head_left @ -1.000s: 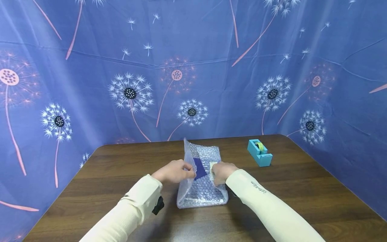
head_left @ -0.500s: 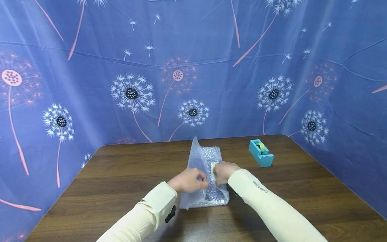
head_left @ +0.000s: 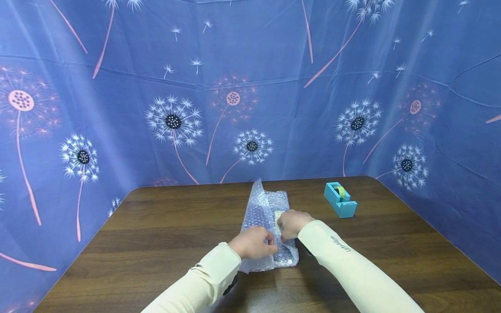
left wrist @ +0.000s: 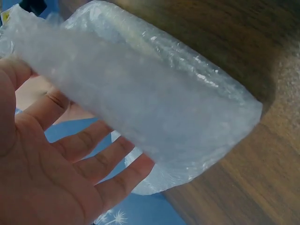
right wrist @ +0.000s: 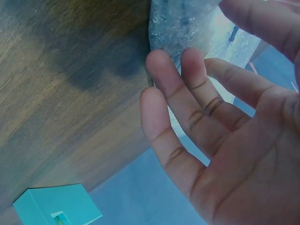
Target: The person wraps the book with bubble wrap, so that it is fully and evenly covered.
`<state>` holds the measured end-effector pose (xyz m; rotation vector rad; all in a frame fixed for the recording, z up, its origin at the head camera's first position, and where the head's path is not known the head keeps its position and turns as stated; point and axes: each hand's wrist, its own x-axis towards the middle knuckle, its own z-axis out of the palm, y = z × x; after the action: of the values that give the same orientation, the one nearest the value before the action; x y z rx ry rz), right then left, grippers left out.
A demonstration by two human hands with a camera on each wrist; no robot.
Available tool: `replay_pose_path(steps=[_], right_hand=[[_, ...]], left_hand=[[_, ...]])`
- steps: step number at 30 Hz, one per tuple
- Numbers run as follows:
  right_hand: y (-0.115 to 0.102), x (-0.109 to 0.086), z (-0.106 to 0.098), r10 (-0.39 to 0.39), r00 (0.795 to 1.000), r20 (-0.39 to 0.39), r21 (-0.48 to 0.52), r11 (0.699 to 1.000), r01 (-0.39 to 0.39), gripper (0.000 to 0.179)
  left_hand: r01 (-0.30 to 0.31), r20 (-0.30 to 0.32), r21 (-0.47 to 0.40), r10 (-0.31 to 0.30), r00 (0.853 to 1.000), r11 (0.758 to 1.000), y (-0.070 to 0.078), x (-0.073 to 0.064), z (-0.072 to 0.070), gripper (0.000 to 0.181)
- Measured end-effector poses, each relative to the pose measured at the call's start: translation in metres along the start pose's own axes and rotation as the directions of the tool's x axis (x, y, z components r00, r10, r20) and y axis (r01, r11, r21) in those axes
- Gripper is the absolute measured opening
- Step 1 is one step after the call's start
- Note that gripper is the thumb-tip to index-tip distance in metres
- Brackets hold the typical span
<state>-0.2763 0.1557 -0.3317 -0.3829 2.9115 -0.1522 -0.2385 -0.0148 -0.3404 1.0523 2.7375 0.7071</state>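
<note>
A sheet of clear bubble wrap (head_left: 256,211) lies folded into a long bundle at the middle of the table. My left hand (head_left: 255,243) pinches the edge of its raised left flap between thumb and index finger, the other fingers spread along that edge in the left wrist view. The flap slants over the bundle, hiding what is inside. On the right side my right hand (head_left: 294,222) holds the wrap beside a pale cream patch (head_left: 278,215), thumb and index at the plastic. In the right wrist view, its other fingers hang loosely curled beside the bubble wrap (right wrist: 171,28).
A turquoise tape dispenser (head_left: 341,202) with a yellow-green roll stands at the back right of the wooden table (head_left: 176,217). Behind the table hangs a blue curtain (head_left: 289,108) with dandelion prints.
My left hand has brought the left flap rightward and toward me, over the bundle. A purple piece visible a second ago is now covered. The right hand stays at the right side.
</note>
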Motion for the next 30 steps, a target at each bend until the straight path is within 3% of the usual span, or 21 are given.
replay_pose_path(steps=[4, 9, 11, 15, 24, 30], right_hand=[[0.0, 0.0, 0.0, 0.004, 1.0, 0.005, 0.015, 1.0, -0.004, 0.043], [0.002, 0.001, 0.001, 0.014, 1.0, 0.012, 0.039, 0.999, -0.014, 0.047], [0.002, 0.001, 0.002, 0.012, 1.0, 0.013, 0.043, 0.999, -0.013, 0.049], [0.004, 0.002, 0.002, -0.002, 1.0, 0.018, 0.043, 0.999, 0.001, 0.053], [0.011, 0.003, 0.003, -0.034, 0.999, 0.029, 0.081, 0.996, 0.031, 0.057], [0.012, 0.004, 0.002, -0.031, 0.998, 0.051, 0.079, 0.996, 0.027, 0.058]], left_hand=[[0.012, -0.022, 0.064, -0.01, 1.0, 0.998, 0.002, 0.002, 0.006, 0.024], [0.0, -0.08, 0.187, 0.015, 0.997, 0.982, 0.001, 0.005, 0.013, 0.01], [0.002, -0.099, 0.214, 0.02, 0.995, 0.977, -0.001, 0.005, 0.015, 0.014], [0.008, -0.126, 0.237, 0.023, 0.992, 0.972, -0.005, 0.005, 0.015, 0.027], [0.018, -0.17, 0.246, 0.025, 0.985, 0.969, -0.013, 0.01, 0.015, 0.02], [0.077, -0.147, 0.244, -0.042, 0.988, 0.967, -0.011, 0.015, 0.016, 0.036]])
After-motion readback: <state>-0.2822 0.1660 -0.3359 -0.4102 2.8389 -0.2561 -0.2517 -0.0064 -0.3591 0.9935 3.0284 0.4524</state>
